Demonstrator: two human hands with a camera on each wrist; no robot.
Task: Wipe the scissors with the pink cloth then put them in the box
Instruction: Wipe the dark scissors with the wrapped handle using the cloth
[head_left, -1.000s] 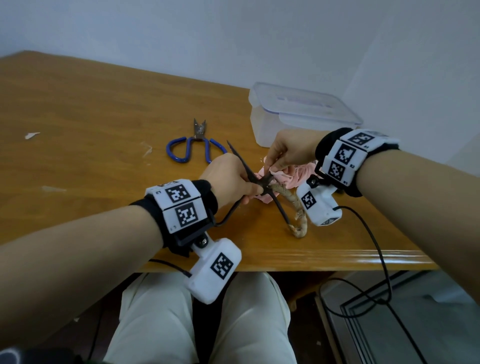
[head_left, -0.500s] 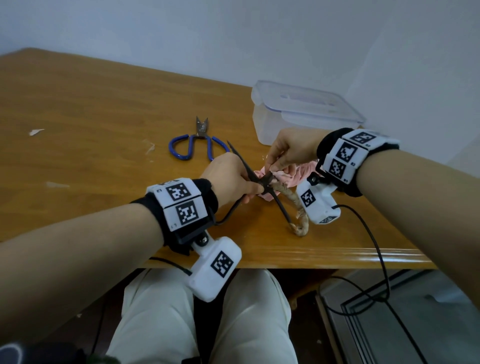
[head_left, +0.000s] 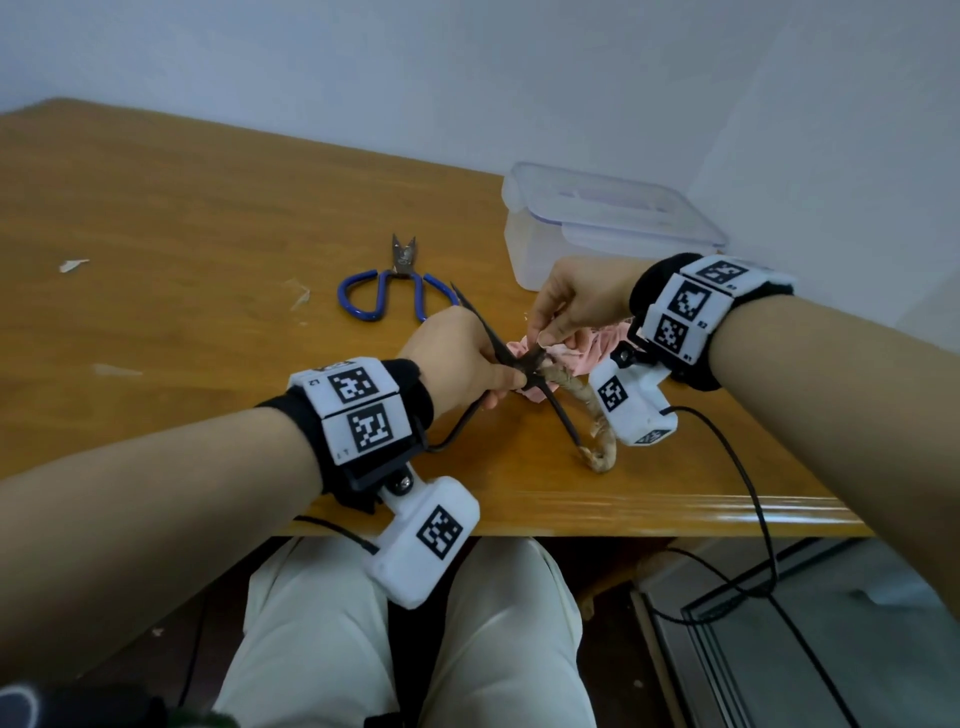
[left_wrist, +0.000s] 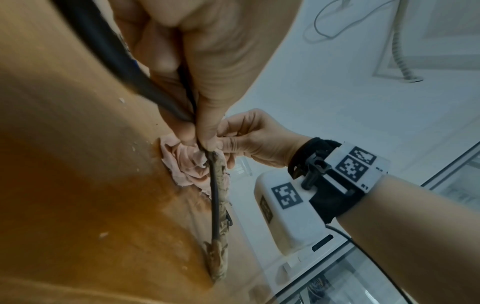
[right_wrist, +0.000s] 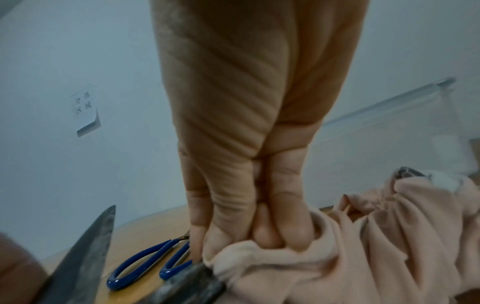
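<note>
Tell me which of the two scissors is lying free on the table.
The blue-handled scissors: nobody touches them. The dark scissors are gripped by the left hand.

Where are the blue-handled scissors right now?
In the head view, the blue-handled scissors lie untouched on the table, left of the box and beyond the left hand.

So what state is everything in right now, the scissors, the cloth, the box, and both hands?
Dark scissors: blades spread open, held above the table.
Pink cloth: crumpled, pressed against the dark scissors near the pivot.
Left hand: grips the dark scissors.
Right hand: pinches the pink cloth.
Box: lid on, nothing put inside yet.
Blue-handled scissors: lying flat on the table, untouched.
</note>
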